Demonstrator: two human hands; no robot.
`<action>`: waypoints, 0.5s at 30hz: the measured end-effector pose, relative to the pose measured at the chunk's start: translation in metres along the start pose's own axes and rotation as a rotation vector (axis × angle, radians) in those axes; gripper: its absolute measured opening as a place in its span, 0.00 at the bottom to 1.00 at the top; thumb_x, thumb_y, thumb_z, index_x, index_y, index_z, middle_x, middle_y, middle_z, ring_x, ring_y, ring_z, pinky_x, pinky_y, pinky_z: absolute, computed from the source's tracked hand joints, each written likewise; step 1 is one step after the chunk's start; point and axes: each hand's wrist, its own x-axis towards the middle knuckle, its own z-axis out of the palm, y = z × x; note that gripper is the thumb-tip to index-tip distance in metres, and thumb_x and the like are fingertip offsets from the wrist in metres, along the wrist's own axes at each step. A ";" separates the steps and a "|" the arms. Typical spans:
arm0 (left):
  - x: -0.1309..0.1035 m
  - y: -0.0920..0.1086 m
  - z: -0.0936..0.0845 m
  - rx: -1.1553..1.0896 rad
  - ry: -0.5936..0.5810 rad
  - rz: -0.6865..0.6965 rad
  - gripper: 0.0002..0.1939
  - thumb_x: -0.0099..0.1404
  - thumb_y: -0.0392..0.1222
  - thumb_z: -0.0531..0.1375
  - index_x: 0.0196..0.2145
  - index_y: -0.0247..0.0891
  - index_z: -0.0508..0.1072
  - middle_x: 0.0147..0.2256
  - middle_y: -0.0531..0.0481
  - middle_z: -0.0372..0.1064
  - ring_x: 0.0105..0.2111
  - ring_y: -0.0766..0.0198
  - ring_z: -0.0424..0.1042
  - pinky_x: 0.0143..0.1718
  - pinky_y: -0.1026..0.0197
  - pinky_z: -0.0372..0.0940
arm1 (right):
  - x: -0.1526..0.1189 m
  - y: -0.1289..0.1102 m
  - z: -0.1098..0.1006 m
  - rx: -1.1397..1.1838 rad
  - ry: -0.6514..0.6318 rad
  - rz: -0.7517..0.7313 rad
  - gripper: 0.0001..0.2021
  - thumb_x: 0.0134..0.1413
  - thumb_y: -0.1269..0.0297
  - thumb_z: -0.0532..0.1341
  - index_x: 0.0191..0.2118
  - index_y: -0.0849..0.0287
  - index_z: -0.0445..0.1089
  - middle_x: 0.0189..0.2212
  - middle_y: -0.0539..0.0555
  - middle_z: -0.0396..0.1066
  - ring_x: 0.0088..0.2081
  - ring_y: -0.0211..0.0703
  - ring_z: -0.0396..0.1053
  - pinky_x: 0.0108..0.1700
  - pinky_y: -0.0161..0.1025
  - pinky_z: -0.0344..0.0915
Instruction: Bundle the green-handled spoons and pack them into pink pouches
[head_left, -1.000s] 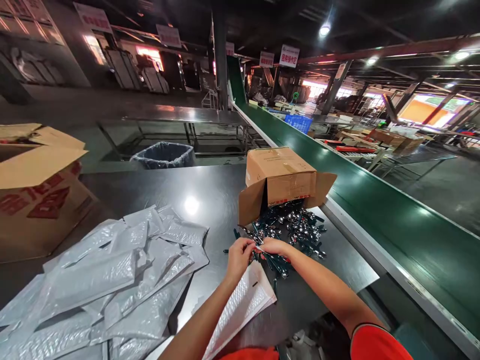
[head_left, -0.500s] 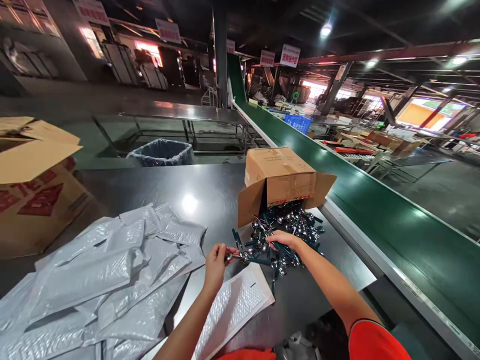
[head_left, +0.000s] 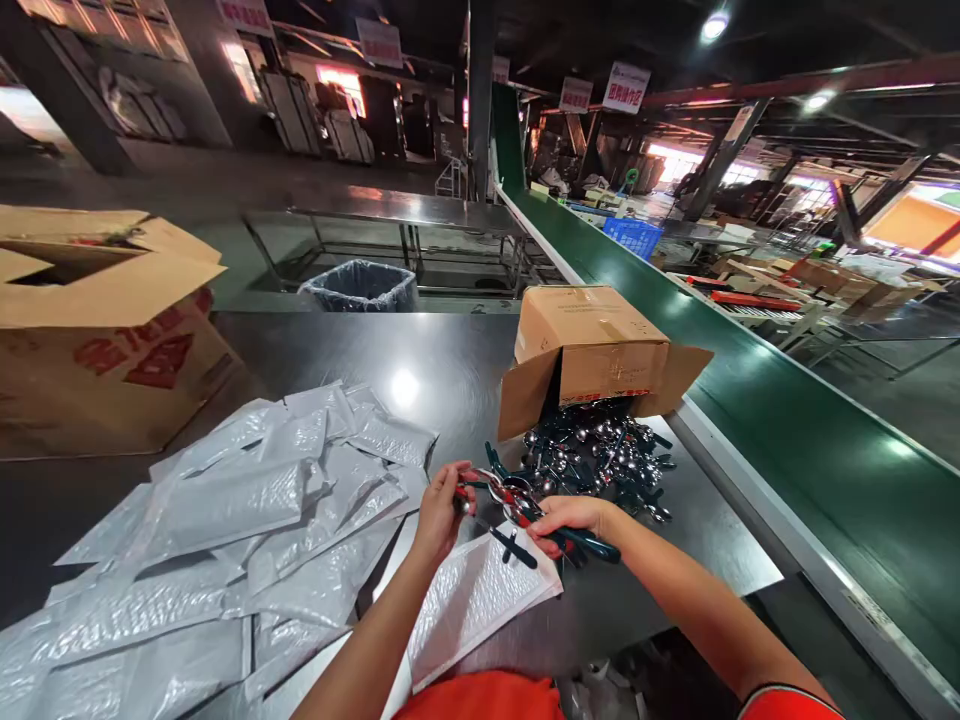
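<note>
Left hand: the person's bare left hand (head_left: 442, 508), fingers drawn in and pinching a slim metal utensil with a dark green handle (head_left: 523, 554), its handle pointing right and toward the person.
Right hand: the person's bare right hand (head_left: 568, 520), fingers curled around a bunch of shiny metal utensils with dark green handles (head_left: 596, 546), rounded heads toward the left hand; exact count cannot be told.
Loose utensils: a heap of similar shiny metal and dark green pieces (head_left: 600, 450), on the table just beyond the right hand.
Tipped box: an open brown cardboard carton (head_left: 615, 368) on its side, flaps spread, mouth facing the heap.
Single mailer: a flat white bubble-padded envelope (head_left: 472, 600), on the table below the hands.
Mailer pile: overlapping pale grey padded envelopes (head_left: 225, 515), left of the left hand.
Work surface: a smooth grey metal table (head_left: 465, 370), bearing all the above.
Conveyor: a long green belt with a white side rail (head_left: 810, 425), along the table's right side.
Far left: a large open brown carton with red print (head_left: 67, 380).
</note>
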 end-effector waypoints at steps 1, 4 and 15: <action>-0.001 0.001 0.002 0.009 0.011 0.014 0.29 0.53 0.65 0.63 0.39 0.37 0.71 0.30 0.50 0.71 0.25 0.66 0.68 0.18 0.65 0.60 | 0.002 0.000 0.003 -0.010 0.024 0.008 0.20 0.41 0.49 0.69 0.22 0.61 0.65 0.17 0.47 0.65 0.20 0.34 0.62 0.23 0.32 0.55; -0.006 0.001 0.009 0.068 0.035 0.038 0.30 0.52 0.67 0.64 0.36 0.36 0.71 0.28 0.50 0.69 0.29 0.62 0.69 0.17 0.65 0.62 | 0.009 0.002 0.011 -0.046 0.119 0.019 0.16 0.43 0.56 0.69 0.22 0.60 0.64 0.17 0.46 0.65 0.20 0.32 0.60 0.23 0.31 0.55; -0.006 0.014 0.000 0.262 0.006 0.168 0.20 0.47 0.56 0.69 0.19 0.38 0.70 0.15 0.57 0.63 0.14 0.70 0.58 0.14 0.66 0.55 | -0.001 0.000 0.027 0.077 -0.053 0.027 0.23 0.38 0.49 0.72 0.30 0.59 0.63 0.17 0.46 0.67 0.19 0.33 0.62 0.21 0.29 0.52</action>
